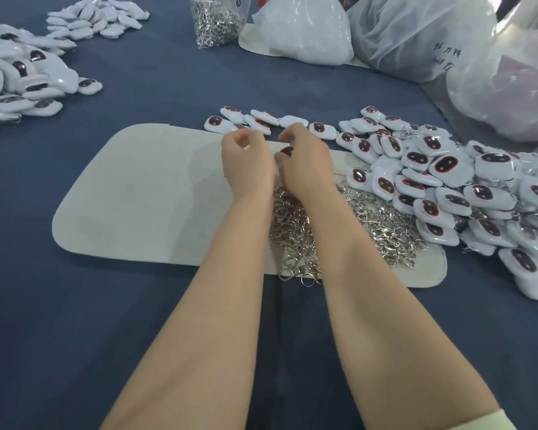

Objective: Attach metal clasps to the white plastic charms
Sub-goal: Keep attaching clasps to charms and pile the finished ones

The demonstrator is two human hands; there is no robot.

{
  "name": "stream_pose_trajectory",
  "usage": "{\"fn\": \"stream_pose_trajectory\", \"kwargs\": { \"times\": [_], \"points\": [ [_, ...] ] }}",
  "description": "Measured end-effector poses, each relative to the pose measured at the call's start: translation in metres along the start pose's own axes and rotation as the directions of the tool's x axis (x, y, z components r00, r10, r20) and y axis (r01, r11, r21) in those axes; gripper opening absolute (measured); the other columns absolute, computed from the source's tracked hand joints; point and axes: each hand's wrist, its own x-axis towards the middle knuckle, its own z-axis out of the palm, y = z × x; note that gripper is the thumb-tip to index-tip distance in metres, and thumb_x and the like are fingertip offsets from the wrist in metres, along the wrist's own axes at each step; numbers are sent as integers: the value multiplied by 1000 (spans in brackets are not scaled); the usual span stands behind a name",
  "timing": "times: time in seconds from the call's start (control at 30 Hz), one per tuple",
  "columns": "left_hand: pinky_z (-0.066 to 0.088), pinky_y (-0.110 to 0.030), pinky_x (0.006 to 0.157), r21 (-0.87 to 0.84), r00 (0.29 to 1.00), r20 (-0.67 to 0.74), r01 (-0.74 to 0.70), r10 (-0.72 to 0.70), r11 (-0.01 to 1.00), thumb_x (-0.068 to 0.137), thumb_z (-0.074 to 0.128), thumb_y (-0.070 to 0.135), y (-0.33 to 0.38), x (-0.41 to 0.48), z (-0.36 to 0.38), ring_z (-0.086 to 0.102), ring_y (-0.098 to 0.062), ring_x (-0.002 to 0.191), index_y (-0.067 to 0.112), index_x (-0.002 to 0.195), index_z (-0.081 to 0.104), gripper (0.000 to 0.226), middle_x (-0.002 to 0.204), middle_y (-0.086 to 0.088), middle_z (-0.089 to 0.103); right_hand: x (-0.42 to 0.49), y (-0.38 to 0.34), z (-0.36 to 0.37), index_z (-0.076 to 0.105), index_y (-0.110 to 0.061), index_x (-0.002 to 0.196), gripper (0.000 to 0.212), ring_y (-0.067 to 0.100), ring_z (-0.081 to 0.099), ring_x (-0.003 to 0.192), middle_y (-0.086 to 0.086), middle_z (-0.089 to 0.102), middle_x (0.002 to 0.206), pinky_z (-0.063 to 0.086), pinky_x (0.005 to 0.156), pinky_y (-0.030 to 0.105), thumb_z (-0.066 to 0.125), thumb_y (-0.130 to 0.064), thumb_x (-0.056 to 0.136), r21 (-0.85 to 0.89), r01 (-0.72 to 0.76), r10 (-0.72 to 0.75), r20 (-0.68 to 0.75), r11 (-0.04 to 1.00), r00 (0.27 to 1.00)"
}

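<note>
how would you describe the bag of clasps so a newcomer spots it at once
Look to the far edge of the blue table, where bulky white plastic bags sit. Just left of them stands a small clear bag. It alone shows silver metal clasps through its sides; its neighbours are cloudy white.

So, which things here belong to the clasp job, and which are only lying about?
In the job: left hand; right hand, pinching the held charm; loose clasps on the white mat; charm pile on the right.
Lying about: plastic bags at the back; bagged clasps beside them; charm heaps at far left.
</note>
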Motion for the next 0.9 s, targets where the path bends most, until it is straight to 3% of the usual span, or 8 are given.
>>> {"fn": "stream_pose_trajectory", "kwargs": {
  "times": [0.13, 0.23, 0.37, 0.43, 0.5, 0.67, 0.77, 0.9],
  "points": [
    [52, -38, 92, 41, 982, 184, -44, 36, 998, 94, 53, 33, 2, -6, 4, 66, -23, 100, 8, 108, 61, 30, 108, -11, 69, -15, 4, -20, 53, -17, 105, 19, 9, 61, 86, -8, 63, 89, 42, 75, 12, 62, -20, 89, 479, 54, 22, -151, 876, 988],
    [58, -32, 77, 53, 946, 320, -69, 49, 996, 93, 54, 41, 2, -12, 6, 71, -16, 81, 9, 99, 67, 34, 90, -5, 72, -16, 5, -30, 64, -9, 94, 12, 12, 66, 88, -2, 69, 93, 53, 85, 29, 62, -20, 88, 520, 52, 24, -139, 853, 990],
    [55, -43, 88, 79, 961, 271, -81, 57, 994, 94, 56, 24, 0, -7, 4, 63, -20, 81, 4, 99, 66, 24, 88, -9, 66, -21, 8, -35, 67, -8, 102, 25, 13, 63, 99, 5, 69, 105, 50, 95, 33, 50, 2, 86, 641, -18, 51, -33, 768, 998],
    [54, -45, 90, 57, 971, 236, -52, 37, 997, 95, 53, 20, 0, -5, 4, 64, -24, 89, -1, 105, 64, 25, 101, -16, 67, -21, 11, -37, 65, -9, 106, 24, 11, 60, 101, 2, 67, 107, 48, 96, 31, 51, -3, 87, 539, -44, 73, -31, 841, 997],
    [56, -41, 86, 5, 985, 173, -19, 18, 1000, 98, 46, 20, 1, -4, 4, 67, -25, 89, -2, 104, 61, 27, 103, -18, 67, -18, 13, -41, 66, -12, 104, 20, 12, 59, 98, 0, 66, 104, 48, 90, 31, 59, -23, 88, 262, -41, 48, -23, 964, 999],
    [52, -20, 52, -177, 992, 94, 96, -80, 980, 101, 31, 21, 2, 2, 0, 60, -10, 51, 11, 76, 55, 36, 70, -5, 63, -24, 7, -48, 62, -18, 109, 48, 20, 57, 102, 1, 61, 107, 42, 76, 31, 71, -49, 74, -228, -11, 90, 341, 974, 936],
    [48, -19, 50, -183, 991, 95, 110, -94, 977, 100, 34, 22, 2, 1, 0, 56, -9, 50, 12, 77, 54, 33, 72, -5, 62, -25, 4, -39, 60, -20, 103, 33, 21, 56, 101, -1, 56, 98, 39, 73, 27, 72, -38, 78, -204, 18, 65, 394, 979, 917],
    [53, -18, 53, -223, 989, 110, 121, -99, 967, 101, 42, 22, 0, 1, 0, 65, -8, 56, 7, 86, 55, 25, 82, -3, 63, -23, 7, -25, 58, -20, 91, 6, 25, 58, 102, 4, 64, 101, 42, 77, 29, 61, -24, 88, -150, -17, 50, 219, 988, 974]
  ]
}}
